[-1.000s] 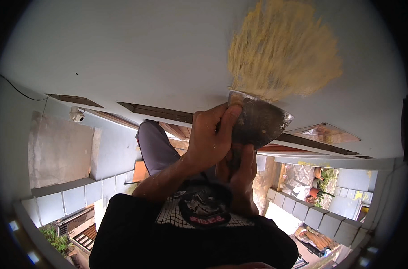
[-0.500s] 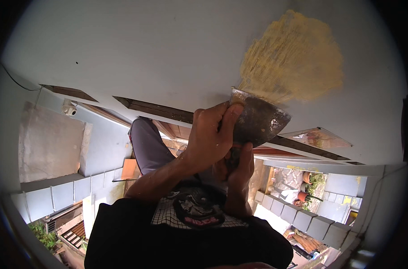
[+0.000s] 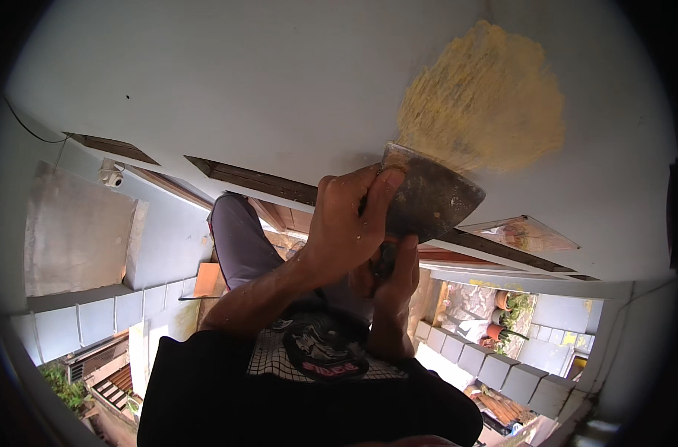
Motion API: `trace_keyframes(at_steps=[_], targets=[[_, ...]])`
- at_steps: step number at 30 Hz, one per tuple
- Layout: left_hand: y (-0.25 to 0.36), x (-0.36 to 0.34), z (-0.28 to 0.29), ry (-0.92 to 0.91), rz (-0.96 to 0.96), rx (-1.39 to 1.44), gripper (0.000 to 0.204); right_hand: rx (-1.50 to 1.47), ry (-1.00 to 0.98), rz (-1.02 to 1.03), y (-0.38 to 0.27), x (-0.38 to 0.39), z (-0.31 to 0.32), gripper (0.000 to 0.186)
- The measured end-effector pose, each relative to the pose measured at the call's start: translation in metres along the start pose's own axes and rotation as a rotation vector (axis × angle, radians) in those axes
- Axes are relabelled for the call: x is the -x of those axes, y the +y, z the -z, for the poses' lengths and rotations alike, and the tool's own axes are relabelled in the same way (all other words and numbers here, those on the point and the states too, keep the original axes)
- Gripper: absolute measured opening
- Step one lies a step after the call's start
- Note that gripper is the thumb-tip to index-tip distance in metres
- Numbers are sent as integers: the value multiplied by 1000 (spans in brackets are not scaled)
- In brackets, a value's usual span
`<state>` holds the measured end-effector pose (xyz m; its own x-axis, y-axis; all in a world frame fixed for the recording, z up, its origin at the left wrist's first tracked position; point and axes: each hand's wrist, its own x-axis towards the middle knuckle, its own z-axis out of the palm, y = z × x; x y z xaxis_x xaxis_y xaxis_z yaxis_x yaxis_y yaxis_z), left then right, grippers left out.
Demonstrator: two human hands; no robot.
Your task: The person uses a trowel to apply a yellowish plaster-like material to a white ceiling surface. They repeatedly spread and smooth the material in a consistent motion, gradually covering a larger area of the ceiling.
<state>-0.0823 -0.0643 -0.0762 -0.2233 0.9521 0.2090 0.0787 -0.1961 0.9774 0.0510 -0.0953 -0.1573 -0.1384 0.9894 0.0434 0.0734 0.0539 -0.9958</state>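
Observation:
A broad, dark, stained metal putty knife (image 3: 436,194) has its top edge at the lower edge of a rough yellowish patch (image 3: 479,97) on the grey painted surface (image 3: 264,74). My left hand (image 3: 350,220) is closed on the blade's left side, thumb on the face and fingers curled behind. Below it, my right hand (image 3: 395,276) is wrapped round the dark handle, partly hidden by the left wrist. Both forearms come up past my black printed T-shirt.
Dark slots (image 3: 242,180) run along the grey surface's edge, with a shiny panel (image 3: 525,235) at right. A white camera (image 3: 112,173) is at left. My grey-trousered leg (image 3: 235,231) is behind the left arm. Tiled ledges (image 3: 59,331) and potted plants (image 3: 503,320) lie lower down.
The surroundings have shifted left in the view. The blade has risen slightly relative to my shirt, both hands still on it, and the patch sits a little farther right and looks narrower.

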Motion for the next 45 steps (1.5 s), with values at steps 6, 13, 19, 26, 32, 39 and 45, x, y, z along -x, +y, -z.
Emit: trace_keyframes(at_steps=[6,13,19,26,32,39,45], targets=[[-3,-8,-3,77,-100,43,27,-158,-19,-102,0,-1,-2,56],[29,-14,-2,64,56,133,29,-160,55,-84,6,1,9,45],[4,-11,7,-17,-164,-112,32,-517,40,-189,6,2,5,46],[12,-14,3,60,-201,23,28,162,58,92,-27,-9,-8,48],[5,-8,-2,64,-201,71,24,-318,48,-9,-36,-4,-17,62],[5,-10,-5,70,-167,86,29,-311,150,-87,-28,-6,-19,66],[22,-13,-4,-24,-113,49,33,-492,27,-167,-47,-10,-10,64]])
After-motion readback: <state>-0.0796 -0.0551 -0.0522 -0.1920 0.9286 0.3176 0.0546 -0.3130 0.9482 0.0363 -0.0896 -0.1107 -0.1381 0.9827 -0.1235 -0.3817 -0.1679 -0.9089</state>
